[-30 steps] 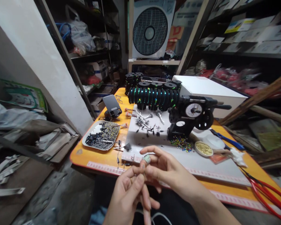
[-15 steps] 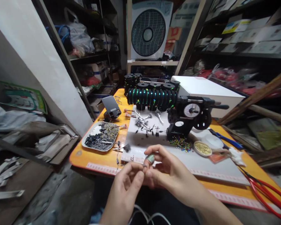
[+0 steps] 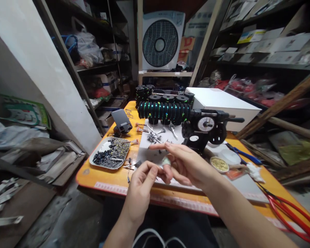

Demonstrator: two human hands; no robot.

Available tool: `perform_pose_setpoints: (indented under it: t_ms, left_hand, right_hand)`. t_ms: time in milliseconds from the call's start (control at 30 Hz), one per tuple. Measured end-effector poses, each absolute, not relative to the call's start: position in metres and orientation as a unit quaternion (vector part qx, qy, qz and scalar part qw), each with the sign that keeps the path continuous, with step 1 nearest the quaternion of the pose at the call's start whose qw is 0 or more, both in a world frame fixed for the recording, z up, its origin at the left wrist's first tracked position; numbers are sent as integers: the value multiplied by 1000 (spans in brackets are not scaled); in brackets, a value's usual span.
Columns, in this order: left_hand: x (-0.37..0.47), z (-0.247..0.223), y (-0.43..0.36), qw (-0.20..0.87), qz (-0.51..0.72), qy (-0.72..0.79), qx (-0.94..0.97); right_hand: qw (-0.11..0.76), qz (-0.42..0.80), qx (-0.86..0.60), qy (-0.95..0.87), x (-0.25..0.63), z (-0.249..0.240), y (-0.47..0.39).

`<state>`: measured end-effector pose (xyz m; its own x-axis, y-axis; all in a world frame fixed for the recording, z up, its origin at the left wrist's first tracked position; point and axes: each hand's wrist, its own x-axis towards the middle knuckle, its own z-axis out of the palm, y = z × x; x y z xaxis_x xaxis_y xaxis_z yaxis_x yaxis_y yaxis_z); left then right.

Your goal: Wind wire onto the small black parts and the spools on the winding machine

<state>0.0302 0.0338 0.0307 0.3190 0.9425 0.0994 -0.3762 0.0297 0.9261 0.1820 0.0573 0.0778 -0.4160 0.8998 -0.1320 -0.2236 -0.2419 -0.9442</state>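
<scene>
My left hand [image 3: 142, 186] is closed, thumb and index finger pinched together above the table's front edge. Whatever sits in that pinch is too small or hidden to make out. Close beside it, my right hand [image 3: 188, 162] has its fingers apart, the index stretched left over the grey board [image 3: 144, 146]. A pale green wrap [image 3: 166, 161] is around one of its fingers. Beyond the hands lie small dark pieces and white-stemmed bundles [image 3: 155, 134]. To the left, a white tray [image 3: 92, 159] holds many small black and yellowish parts.
A black winding device with a dial [image 3: 206, 124] carries a row of dark spools [image 3: 165, 112]. At right are a dish of golden bits [image 3: 219, 164], blue-handled pliers [image 3: 248, 156] and red-handled scissors [image 3: 291, 213]. A phone on a stand [image 3: 121, 121] and a white box [image 3: 222, 100] stand farther back.
My right hand has opened from its pinch near the left fingers and stretched its index finger left over the board. My left hand keeps its pinch. The view has shifted slightly.
</scene>
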Motion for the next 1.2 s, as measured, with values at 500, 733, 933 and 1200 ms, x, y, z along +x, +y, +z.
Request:
perform_pose_setpoints:
  t_ms: [500,733,933,1200]
  left_hand:
    - [22,22,20,766,469,259,356]
    - [22,14,8,793,452,284,294]
    - [21,7,7,809,456,248,275]
    - [16,-10,15,740,459,330,364]
  right_hand:
    - [458,777,-305,-304,146,58,71]
    - [454,776,-310,-310,149,59,72]
    - [448,768,-318,-330,152,59,72]
    - [473,328,-521,-631,168,70,85]
